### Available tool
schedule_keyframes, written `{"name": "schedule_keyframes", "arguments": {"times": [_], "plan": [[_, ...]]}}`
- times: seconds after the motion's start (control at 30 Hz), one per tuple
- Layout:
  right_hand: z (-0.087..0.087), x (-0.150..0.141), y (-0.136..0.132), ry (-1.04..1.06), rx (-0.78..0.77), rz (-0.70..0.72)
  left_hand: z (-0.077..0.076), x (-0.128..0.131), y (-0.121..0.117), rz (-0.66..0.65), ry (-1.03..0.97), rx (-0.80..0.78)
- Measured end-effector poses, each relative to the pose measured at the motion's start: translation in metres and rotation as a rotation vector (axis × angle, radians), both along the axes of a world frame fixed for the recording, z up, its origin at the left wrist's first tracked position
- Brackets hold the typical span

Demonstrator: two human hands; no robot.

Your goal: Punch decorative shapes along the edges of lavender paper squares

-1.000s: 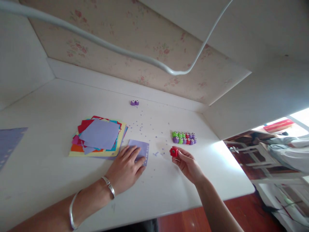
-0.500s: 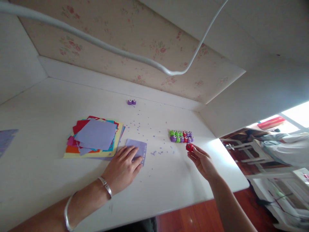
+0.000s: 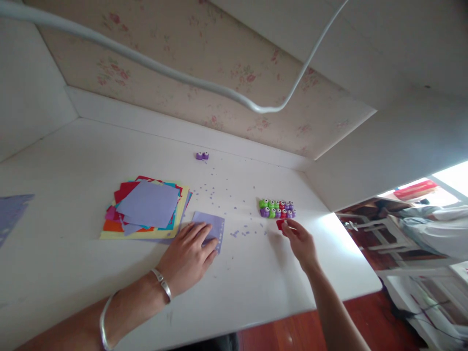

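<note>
My left hand (image 3: 190,257) lies flat with fingers spread on a small purple paper square (image 3: 211,227) on the white table (image 3: 73,263). My right hand (image 3: 300,240) pinches a small red paper punch (image 3: 280,224), held down at the table just in front of a cluster of several green, purple and red punches (image 3: 277,208). A stack of coloured paper sheets (image 3: 146,207) with a purple sheet on top lies left of my left hand.
A lone purple punch (image 3: 202,156) stands near the back wall. Tiny purple paper bits (image 3: 239,232) are scattered mid-table. A white cable (image 3: 183,78) hangs across the top. A purple sheet (image 3: 12,209) lies at the far left. White furniture (image 3: 395,234) stands beyond the table's right edge.
My right hand carried the red punch from mid-table toward the right and back, setting it down beside the punch cluster. My left hand stayed on the purple square.
</note>
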State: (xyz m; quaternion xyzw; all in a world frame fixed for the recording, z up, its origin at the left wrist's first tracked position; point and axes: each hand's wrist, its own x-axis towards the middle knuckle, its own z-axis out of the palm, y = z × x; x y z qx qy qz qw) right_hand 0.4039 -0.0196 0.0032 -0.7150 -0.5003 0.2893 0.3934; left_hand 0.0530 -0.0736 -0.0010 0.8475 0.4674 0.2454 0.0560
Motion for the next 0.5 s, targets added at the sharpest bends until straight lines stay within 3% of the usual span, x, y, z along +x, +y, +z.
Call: {"name": "schedule_keyframes", "arguments": {"times": [0.23, 0.5], "plan": [[-0.006, -0.048, 0.004, -0.463, 0.167, 0.138, 0.001, 0.000, -0.001, 0.004, 0.004, -0.001], [-0.006, -0.050, 0.003, -0.587, 0.130, 0.135, -0.002, -0.001, -0.001, 0.006, -0.006, -0.012]]}}
